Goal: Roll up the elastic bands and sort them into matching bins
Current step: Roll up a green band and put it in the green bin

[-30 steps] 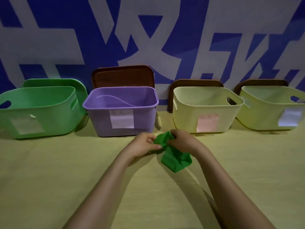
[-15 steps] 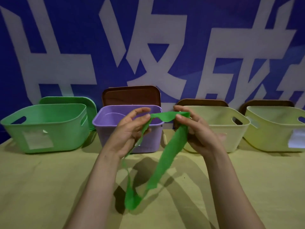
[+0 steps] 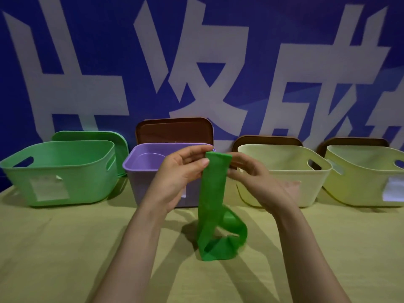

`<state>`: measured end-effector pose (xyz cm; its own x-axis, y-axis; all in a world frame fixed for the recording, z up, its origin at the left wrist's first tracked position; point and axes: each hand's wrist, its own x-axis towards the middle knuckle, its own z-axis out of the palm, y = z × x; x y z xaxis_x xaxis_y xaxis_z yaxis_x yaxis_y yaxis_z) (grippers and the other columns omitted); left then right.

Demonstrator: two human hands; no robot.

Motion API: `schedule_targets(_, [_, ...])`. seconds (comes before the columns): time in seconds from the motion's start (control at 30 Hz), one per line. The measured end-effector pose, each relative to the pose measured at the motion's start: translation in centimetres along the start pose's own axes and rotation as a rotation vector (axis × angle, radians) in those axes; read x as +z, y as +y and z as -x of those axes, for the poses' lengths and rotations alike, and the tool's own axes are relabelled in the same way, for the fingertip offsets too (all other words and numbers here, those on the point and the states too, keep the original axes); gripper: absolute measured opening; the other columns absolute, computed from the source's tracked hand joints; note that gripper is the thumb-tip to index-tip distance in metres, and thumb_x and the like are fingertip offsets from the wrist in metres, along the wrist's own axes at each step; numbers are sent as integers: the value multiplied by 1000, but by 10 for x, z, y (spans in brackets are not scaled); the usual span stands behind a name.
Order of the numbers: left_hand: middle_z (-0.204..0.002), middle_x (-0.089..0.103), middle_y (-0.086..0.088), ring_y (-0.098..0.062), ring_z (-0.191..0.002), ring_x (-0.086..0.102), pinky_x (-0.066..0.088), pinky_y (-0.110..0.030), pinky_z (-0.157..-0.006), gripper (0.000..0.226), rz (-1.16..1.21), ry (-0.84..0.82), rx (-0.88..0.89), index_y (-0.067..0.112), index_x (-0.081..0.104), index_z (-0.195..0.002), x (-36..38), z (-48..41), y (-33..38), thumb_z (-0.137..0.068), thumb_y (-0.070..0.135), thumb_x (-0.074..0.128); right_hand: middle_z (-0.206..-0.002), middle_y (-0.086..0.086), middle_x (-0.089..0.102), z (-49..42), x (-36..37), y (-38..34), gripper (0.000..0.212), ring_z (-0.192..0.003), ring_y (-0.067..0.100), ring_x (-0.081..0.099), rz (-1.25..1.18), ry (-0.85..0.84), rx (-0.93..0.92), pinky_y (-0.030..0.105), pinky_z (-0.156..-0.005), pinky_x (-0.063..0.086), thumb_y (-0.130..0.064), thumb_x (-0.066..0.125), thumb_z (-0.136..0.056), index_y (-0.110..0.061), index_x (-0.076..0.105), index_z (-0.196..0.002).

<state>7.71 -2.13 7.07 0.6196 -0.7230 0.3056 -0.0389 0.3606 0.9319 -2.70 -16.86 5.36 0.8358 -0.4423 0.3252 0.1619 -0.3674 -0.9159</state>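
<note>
1. Head view: pinching green elastic band (image 3: pixel 211 204) by its top edge with left hand (image 3: pixel 175 178) and right hand (image 3: pixel 258 184), close together at centre; letting the lower end pool on table (image 3: pixel 65 248) at 6 o'clock; likely straightening it for rolling.
2. Bound, by colour, for green bin (image 3: pixel 87 171) at 9 o'clock; showing a paper label (image 3: pixel 49 189) too faint to read; backed at 12 o'clock by blue banner (image 3: pixel 87 51) with large white characters, cropped.

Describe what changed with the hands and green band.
The left hand and right hand lifted the bunched green band up from the table and spread it; it now hangs from their pinch, lower end on the table. The bins stayed put.
</note>
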Motion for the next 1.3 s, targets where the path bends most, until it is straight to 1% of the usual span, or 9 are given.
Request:
schedule_targets(0.1, [-99, 73, -6, -18, -94, 69, 57, -27, -81, 27, -42, 41, 85, 11, 68, -104, 7, 2, 2, -84, -6, 61, -107, 1, 71, 3, 5, -16, 21, -103, 15, 66, -291, -8, -15, 30, -86, 51, -24, 50, -95, -20, 67, -107])
schedule_targets(0.33, [-94, 74, -5, -17, -91, 69, 56, -30, -84, 20, -220, 113, 229, 13, 71, -97, 10, 7, 12, -83, 0, 66, -97, -1, 72, 11, 13, -35, 40, -94, 13, 67, -168, -49, -129, 23, -76, 52, -48, 50, -83, -20, 68, -105])
schedule_targets(0.47, [-97, 72, -6, -17, -93, 69, 57, -30, -83, 23, -297, 92, 292, 14, 70, -102, 11, 10, 14, -83, 2, 67, -90, -6, 71, 10, 14, -34, 13, -89, 8, 64, -2, 11, -259, 23, -76, 50, -23, 65, -85, -22, 70, -98])
schedule_targets(0.57, [-91, 67, 1, -10, -86, 66, 56, -24, -79, 25, -278, 144, 295, 20, 66, -100, 16, 12, 13, -82, 4, 70, -85, -2, 70, 8, 13, -33, 10, -84, 12, 63, -60, 102, -270, 30, -78, 52, -12, 67, -83, -18, 72, -90])
schedule_targets(0.67, [-98, 61, 2, -7, -90, 62, 54, -23, -81, 35, -239, 105, 197, 24, 59, -105, 19, 10, 8, -75, 17, 76, -80, -1, 68, 11, 10, -38, 12, -79, 14, 61, -190, 130, -264, 25, -73, 50, -17, 69, -76, -12, 70, -87])
schedule_targets(0.73, [-108, 66, 3, -6, -98, 65, 53, -23, -83, 42, -223, -87, 50, 22, 56, -111, 20, 12, 7, -73, 18, 74, -74, -3, 68, 13, 8, -41, 14, -75, 10, 61, -299, 146, -264, 20, -68, 49, -17, 69, -72, -9, 69, -84])
schedule_targets(0.83, [-101, 73, 0, -12, -94, 69, 54, -20, -75, 28, -220, -330, -150, 13, 62, -109, 26, 17, 4, -83, 3, 64, -71, -5, 67, 13, 7, -45, 12, -71, 6, 62, -392, 197, -224, 18, -61, 50, -17, 69, -73, -11, 68, -83])
schedule_targets(1.07, [-101, 74, -6, -18, -94, 70, 56, -28, -82, 27, -329, -398, -261, 7, 68, -107, 17, 16, 4, -80, 11, 70, -78, -3, 70, 11, 2, -41, 12, -75, 10, 66, -426, 210, -83, 24, -64, 55, -21, 63, -84, -13, 70, -91])
schedule_targets(1.3, [-92, 75, 1, -12, -87, 71, 56, -21, -69, 15, -182, -82, -42, 16, 68, -99, 25, 13, 5, -89, 10, 60, -88, 3, 71, 9, 6, -39, 23, -87, 14, 65, -331, 112, -74, 26, -77, 50, -28, 64, -82, -11, 72, -96])
